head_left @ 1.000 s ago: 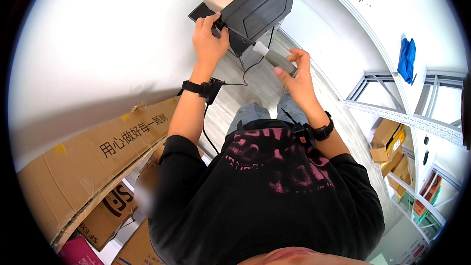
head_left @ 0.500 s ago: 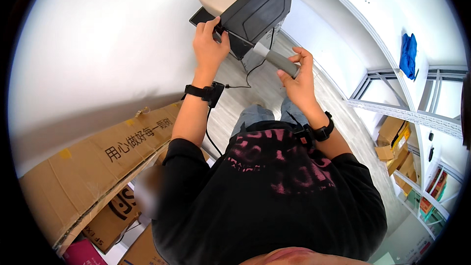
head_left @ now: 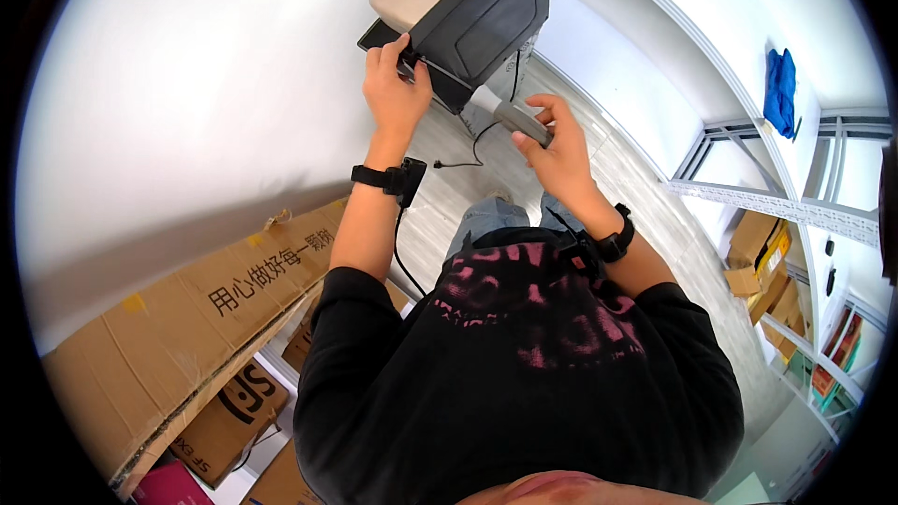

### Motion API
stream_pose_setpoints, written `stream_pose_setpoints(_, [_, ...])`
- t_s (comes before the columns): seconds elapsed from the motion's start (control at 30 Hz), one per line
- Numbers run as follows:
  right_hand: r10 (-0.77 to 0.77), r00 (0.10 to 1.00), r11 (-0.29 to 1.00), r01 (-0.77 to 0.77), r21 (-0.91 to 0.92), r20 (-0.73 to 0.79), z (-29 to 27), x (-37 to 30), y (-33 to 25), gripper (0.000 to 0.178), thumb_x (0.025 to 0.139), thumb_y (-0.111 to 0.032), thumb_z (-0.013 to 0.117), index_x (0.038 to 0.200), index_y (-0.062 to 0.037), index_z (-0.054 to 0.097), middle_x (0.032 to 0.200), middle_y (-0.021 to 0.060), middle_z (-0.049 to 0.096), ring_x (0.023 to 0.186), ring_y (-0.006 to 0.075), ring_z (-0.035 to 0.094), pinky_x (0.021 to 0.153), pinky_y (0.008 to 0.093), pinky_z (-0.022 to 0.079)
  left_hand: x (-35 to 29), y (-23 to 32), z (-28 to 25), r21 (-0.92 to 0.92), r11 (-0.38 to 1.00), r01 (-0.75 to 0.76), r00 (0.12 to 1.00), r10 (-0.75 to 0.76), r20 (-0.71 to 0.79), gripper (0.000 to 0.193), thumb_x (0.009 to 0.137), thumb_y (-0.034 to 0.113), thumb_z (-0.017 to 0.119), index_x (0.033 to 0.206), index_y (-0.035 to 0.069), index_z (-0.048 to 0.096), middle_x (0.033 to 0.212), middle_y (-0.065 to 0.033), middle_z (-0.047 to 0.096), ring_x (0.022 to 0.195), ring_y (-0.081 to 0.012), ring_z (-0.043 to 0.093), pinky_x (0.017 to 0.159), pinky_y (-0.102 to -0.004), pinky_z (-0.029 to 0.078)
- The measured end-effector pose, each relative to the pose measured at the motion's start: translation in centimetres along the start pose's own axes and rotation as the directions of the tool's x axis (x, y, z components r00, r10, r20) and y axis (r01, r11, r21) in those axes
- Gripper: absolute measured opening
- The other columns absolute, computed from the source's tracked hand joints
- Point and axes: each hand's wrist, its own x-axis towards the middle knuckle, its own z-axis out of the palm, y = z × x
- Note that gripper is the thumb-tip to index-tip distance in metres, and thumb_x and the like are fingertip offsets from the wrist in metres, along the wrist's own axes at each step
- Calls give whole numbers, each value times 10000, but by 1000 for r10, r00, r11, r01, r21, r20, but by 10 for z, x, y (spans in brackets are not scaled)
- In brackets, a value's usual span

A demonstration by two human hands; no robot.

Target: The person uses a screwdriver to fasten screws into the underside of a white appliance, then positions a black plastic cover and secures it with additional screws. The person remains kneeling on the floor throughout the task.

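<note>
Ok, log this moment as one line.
right hand: holding gray-handled screwdriver | left hand: near screwdriver's far end | beige-and-dark machine: right by left hand

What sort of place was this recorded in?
Probably a storeroom or stock corner of a workplace: a long carton lies at the left, more boxes sit at the right, and a pale shelving frame runs along that side.

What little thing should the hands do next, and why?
Maybe the right hand should turn the screwdriver a little. It grips the grey end, and the thin shaft points toward the left hand, beside the lower edge of the beige-and-dark appliance. The tip is hard to see, so I can't be sure.
</note>
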Motion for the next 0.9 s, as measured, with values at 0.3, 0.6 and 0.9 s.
stream_pose_setpoints(0.3, [132, 982, 988, -141, 59, 133, -3, 8, -3, 365, 863, -214, 633, 1135, -34, 469, 868, 64, 552, 720, 122, 568, 552, 272, 461, 3, 1, -4, 7, 999, 33, 997, -34, 70, 379, 697, -29, 648, 1066, 51, 613, 878, -85, 553, 748, -170, 604, 557, -250, 539])
stream_pose_setpoints(0.6, [325, 814, 706, -548, 448, 482, -10, 19, -2, 304, 899, -266, 591, 1039, -9, 508, 832, 79, 591, 485, 103, 481, 503, 269, 471, 4, 2, -2, -20, 999, 35, 998, -34, 43, 379, 678, 11, 650, 1053, 56, 621, 826, -74, 526, 715, -185, 565, 529, -272, 505])
stream_pose_setpoints(0.9, [261, 890, 902, -363, 233, 375, -38, 24, 1, 292, 931, -255, 533, 1149, -62, 511, 784, 45, 580, 603, 79, 520, 527, 227, 456, 7, 6, -6, 29, 999, 27, 995, -30, 98, 392, 712, -26, 670, 1094, 26, 596, 906, -86, 541, 752, -161, 583, 544, -235, 525])
